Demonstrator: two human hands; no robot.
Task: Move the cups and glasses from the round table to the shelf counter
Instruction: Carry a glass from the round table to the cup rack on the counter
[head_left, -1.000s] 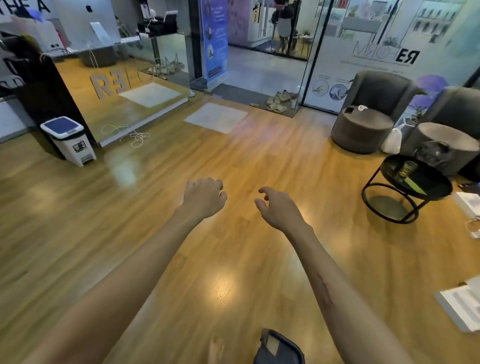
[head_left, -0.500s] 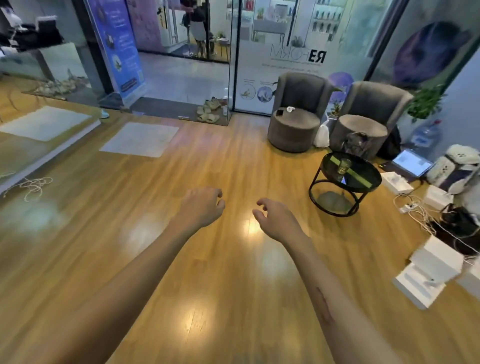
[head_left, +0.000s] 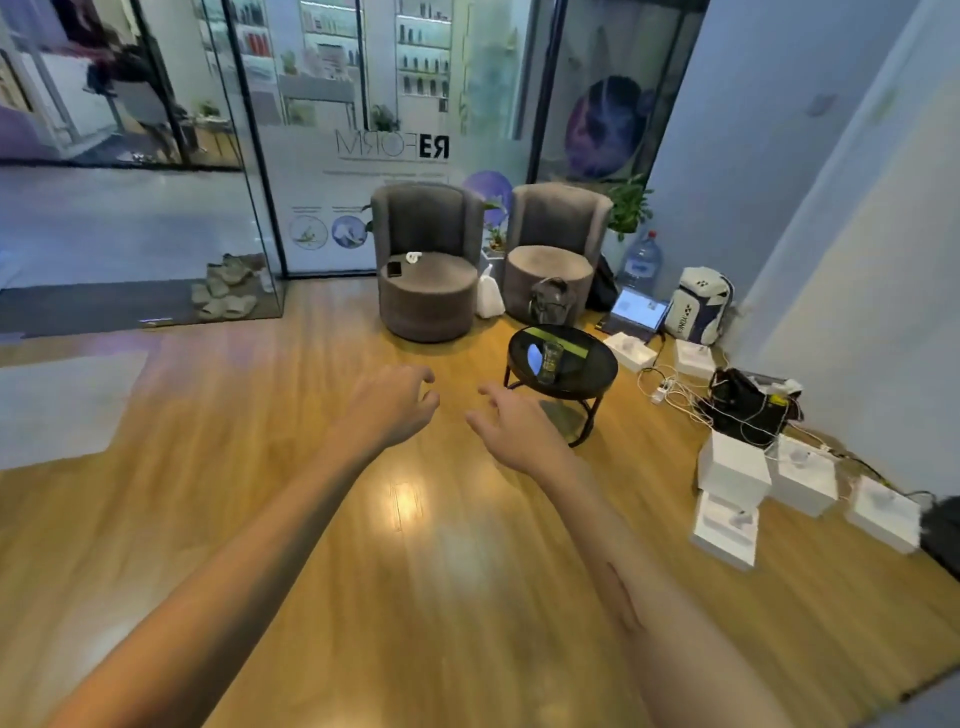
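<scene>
Nearer now, round table bears one glass; hands hang loose, empty, under mirrored "REFORM" lettering.

Your view is bright and evenly lit, cool bluish daylight coming through the tall glass partition at upper left. Overhead lamps throw soft white glare patches on the glossy honey-coloured wooden floor between your forearms. Shadows under the black round glass-topped table are faint. Wide-angle bending curves the pale blue wall at right. Slight motion blur softens everything; far shelves behind the glass are smeared.
</scene>
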